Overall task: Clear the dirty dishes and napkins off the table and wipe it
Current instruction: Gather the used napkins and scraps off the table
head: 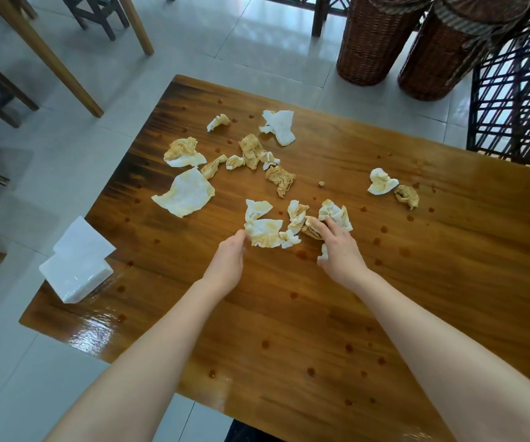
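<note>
From the head view, the left grip [229,260] reaches its fingertips to the edge of a stained napkin [265,232] and touches it. I cannot tell if it pinches. The right grip [340,250] is narrow, fingers curled over a brown crumpled napkin [309,231] just beside the stained one. More dirty napkins [187,194] lie spread over the wet, spotted worktop [432,282]. A clean white pack [77,272] sits at its left edge.

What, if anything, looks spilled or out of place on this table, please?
Crumpled, brown-stained napkins lie scattered across the table, and brown drops dot the wood everywhere. The pack of clean napkins hangs over the left edge.
</note>
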`<state>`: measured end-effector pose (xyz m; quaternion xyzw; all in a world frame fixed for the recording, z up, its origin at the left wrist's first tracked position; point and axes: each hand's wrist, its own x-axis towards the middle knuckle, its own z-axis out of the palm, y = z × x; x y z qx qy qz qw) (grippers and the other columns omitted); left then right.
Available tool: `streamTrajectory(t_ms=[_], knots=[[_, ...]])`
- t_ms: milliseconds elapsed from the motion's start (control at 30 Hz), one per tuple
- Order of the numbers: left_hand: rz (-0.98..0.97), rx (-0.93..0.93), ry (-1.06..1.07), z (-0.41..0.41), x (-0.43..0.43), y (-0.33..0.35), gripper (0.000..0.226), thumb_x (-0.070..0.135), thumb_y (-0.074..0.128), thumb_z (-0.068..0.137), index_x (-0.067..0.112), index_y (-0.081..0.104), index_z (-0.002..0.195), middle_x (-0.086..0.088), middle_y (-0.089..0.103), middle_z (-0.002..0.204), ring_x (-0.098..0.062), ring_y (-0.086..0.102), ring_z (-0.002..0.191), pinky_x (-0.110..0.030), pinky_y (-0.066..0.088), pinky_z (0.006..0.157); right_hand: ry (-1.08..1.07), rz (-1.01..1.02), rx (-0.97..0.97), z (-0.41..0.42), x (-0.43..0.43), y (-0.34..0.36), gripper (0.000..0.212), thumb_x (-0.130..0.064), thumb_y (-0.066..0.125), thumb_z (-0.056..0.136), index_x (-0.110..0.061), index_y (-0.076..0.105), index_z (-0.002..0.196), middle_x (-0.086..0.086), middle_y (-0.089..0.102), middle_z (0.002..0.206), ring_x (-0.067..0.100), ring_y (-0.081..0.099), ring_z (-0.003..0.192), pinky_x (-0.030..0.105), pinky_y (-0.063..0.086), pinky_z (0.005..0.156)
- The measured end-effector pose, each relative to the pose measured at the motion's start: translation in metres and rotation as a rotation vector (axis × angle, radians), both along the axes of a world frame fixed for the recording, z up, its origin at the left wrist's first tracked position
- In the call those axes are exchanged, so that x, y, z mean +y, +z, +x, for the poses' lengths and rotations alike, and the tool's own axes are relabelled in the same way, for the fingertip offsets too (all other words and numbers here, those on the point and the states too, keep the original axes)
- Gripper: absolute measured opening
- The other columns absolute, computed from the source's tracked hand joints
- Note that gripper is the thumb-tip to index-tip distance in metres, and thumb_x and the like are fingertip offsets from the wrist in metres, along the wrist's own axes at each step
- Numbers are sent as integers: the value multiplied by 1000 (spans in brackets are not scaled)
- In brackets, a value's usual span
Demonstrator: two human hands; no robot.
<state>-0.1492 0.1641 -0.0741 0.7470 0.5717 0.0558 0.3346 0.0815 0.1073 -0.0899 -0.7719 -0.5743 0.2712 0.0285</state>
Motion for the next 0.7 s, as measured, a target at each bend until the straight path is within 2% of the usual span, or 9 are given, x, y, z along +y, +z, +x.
streamTrajectory(t_ms=[100,167,267,367,533,700], knots=[[-7,20,-9,9,10,-4,39,-7,44,95,14,49,127,-8,56,118,-13,53,97,-19,46,81,27,-3,-5,6,4,-4,81,-1,64,84,-34,26,148,1,17,158,25,17,145,41,24,115],[-11,43,-13,14,17,-6,42,-9,42,94,14,47,129,-8,54,120,-15,51,100,-20,44,81,12,18,7,9,3,-5,76,5,61,83,-32,34,143,0,27,154,24,24,141,40,36,108],[-22,56,-17,19,26,-9,44,-10,40,95,14,46,131,-8,53,127,-19,52,111,-27,47,91,-4,70,45,12,-1,-6,65,12,56,81,-31,44,128,-1,44,134,21,40,123,34,52,81],[-26,63,-58,24,32,-10,35,-1,40,99,12,47,131,-10,54,130,-22,52,117,-30,46,95,-16,103,35,14,-4,-7,56,15,53,80,-27,49,116,-4,48,116,18,45,107,31,52,66],[-75,-3,-74,35,38,-12,29,22,49,99,12,49,127,-4,56,115,-14,51,98,-23,44,84,-61,139,57,13,-7,-7,45,12,56,83,-24,55,110,-2,51,110,17,49,99,33,53,67],[-102,-53,-60,46,40,-15,34,22,64,91,16,50,121,6,46,102,-10,47,91,-21,40,79,-97,138,105,15,-8,-6,43,9,57,84,-26,55,108,-4,52,108,15,49,98,32,53,65]])
